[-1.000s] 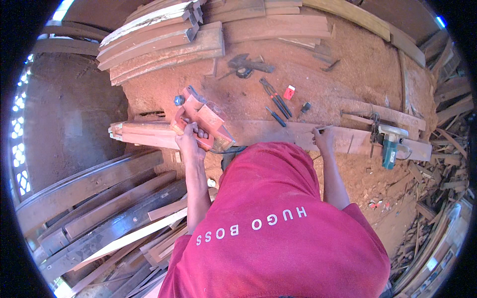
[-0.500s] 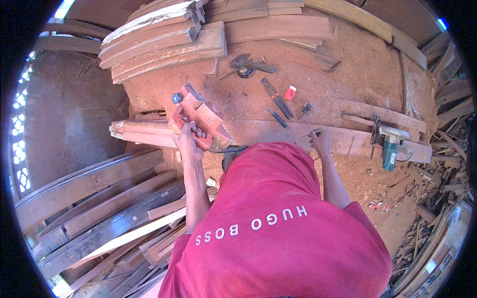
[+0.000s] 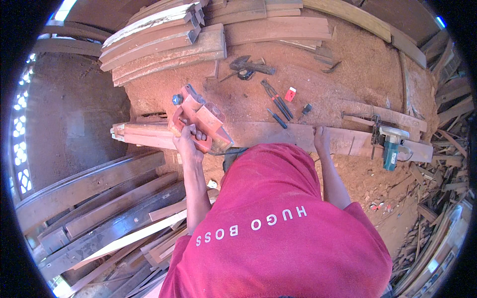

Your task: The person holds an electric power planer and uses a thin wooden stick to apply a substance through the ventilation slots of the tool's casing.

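Note:
An orange-red electric planer [image 3: 206,118] with a blue knob is gripped by its rear handle in my left hand [image 3: 186,139]. It is held tilted over the left part of a long reddish plank [image 3: 293,133]. My right hand [image 3: 322,138] is at the plank's near side, right of my body, with its fingers bunched together. Whatever is between those fingers, if anything, is hidden. Near it lie a dark-handled tool [image 3: 277,118], pincers with red and black handles [image 3: 278,101], a small red and white box [image 3: 290,94] and a small dark object [image 3: 307,108].
A green power tool [image 3: 391,151] with a round light-coloured guard sits at the plank's right end. A hammer [image 3: 253,65] and a dark tape measure [image 3: 245,74] lie farther back in sawdust. Stacked boards [image 3: 169,49] stand at the far left; more timber [image 3: 114,213] lies at the near left.
My right hand has shifted slightly right and turned, and the thin dark thing at its fingertips no longer shows. The planer and my left hand have barely moved.

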A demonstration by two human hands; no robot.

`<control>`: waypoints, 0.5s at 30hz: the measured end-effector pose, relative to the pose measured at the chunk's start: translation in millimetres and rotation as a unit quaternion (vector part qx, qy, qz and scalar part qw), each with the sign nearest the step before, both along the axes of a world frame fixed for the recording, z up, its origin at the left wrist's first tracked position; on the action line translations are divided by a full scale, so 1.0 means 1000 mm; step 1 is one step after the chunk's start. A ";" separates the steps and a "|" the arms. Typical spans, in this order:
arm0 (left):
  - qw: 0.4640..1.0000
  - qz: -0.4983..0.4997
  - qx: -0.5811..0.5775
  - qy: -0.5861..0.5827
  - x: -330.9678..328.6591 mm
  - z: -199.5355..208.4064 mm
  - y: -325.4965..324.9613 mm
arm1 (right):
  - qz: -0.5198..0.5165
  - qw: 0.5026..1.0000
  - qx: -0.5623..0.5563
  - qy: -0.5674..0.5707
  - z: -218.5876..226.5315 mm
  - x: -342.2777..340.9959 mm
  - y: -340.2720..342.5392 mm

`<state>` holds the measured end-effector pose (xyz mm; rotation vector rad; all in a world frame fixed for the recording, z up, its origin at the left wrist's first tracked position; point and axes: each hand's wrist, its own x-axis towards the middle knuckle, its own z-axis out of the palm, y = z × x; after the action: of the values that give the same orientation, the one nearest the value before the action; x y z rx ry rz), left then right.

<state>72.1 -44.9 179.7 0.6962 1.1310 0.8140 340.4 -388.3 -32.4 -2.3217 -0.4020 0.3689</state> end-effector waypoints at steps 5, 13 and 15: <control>1.000 -0.016 0.001 -0.015 -0.015 -0.013 0.006 | 0.043 0.982 0.135 -0.124 0.062 0.006 0.063; 0.999 -0.024 0.027 -0.024 -0.012 0.004 -0.005 | 0.358 0.908 0.219 0.016 0.171 -0.034 0.203; 0.998 -0.035 0.036 -0.025 -0.008 0.011 -0.008 | 0.385 0.898 0.209 0.023 0.181 -0.043 0.224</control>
<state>63.7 -53.2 191.2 0.7682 1.0300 0.8113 297.5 -164.3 148.5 -1.6466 -1.2521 0.6355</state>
